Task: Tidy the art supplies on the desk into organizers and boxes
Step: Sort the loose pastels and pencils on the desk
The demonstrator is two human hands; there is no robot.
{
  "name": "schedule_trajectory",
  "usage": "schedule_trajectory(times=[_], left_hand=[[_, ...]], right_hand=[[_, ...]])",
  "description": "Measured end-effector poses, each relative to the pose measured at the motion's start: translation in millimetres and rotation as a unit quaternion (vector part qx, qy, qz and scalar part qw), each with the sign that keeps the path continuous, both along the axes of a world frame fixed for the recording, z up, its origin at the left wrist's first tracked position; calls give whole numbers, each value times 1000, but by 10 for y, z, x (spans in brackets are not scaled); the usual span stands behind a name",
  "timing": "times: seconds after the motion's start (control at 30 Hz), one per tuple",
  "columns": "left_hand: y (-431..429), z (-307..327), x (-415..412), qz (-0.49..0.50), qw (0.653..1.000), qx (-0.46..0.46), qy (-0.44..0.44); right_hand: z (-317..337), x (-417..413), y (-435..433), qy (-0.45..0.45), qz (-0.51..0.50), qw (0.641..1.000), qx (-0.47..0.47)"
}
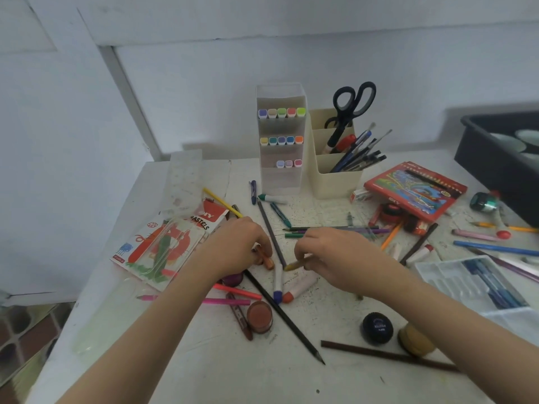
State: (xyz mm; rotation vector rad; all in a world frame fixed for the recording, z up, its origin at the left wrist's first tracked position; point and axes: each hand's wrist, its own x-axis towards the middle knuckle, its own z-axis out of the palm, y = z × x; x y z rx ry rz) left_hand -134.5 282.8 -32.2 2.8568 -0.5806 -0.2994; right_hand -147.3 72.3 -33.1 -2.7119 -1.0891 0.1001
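Clearly both sets of fingers are busy: my left hand [237, 246] is curled around an orange crayon [268, 260], and my right hand [332, 252] pinches a yellow stick [293, 266] by its end, both low over the tabletop [204, 360]. Between the two sets of fingers runs a grey pencil [272, 231], and just below them lie two white markers [278, 282]. I judge that lifting either hand carelessly would flick these round things and send them rolling. The worse risk sits under my left forearm: the pink pens [233, 291] and a small paint pot [259, 316] are close to the wrist, so drawing the arm back flat could sweep them toward the near edge. Just left of the left fingers lies the pastel box [163, 246], probably where the crayon belongs, so that move is short, though the box is near the tabletop's left edge and a push could tip it off. Beyond the fingers stand the marker stand [281, 141] and the cream organizer [332, 176]; the stand is tall and narrow, so I would reach for it from above. Open room lies toward me, below the fingers; right of the right fingers, loose pens crowd a clear tray [466, 281].
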Motion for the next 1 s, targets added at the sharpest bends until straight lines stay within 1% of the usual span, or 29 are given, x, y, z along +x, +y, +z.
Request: schedule_trajectory(times=[0.13, 0.23, 0.3, 0.43, 0.6, 0.63, 0.73, 0.87, 0.93, 1.0], left_hand=[[-15, -37, -3, 4, 1000, -14, -8], [-45, 18, 2, 17, 999, -38, -25], [-87, 87, 1, 29, 996, -78, -26], [-315, 248, -64, 46, 982, -179, -40], [-877, 405, -223, 32, 962, -269, -47], [-1024, 415, -262, 33, 956, -290, -42], [-1397, 367, -365, 43, 943, -329, -30], [-1818, 177, -450, 87, 928, -361, -5], [-2041, 86, -460, 106, 927, -360, 4], [-2207, 12, -459, 126, 925, -359, 9]], right_hand=[[43, -39, -246, 41, -61, 995, 62], [62, -111, -464, 75, -111, 984, 121], [86, -165, -607, 89, -146, 972, 164], [132, -283, -931, 84, -225, 942, 235], [186, -379, -1382, 69, -303, 916, 254], [188, -384, -1502, 74, -325, 907, 259], [142, -379, -1801, 112, -393, 865, 292], [44, -392, -2080, 130, -444, 827, 320], [15, -409, -2194, 136, -450, 825, 313], [-17, -419, -2256, 138, -439, 841, 285]])
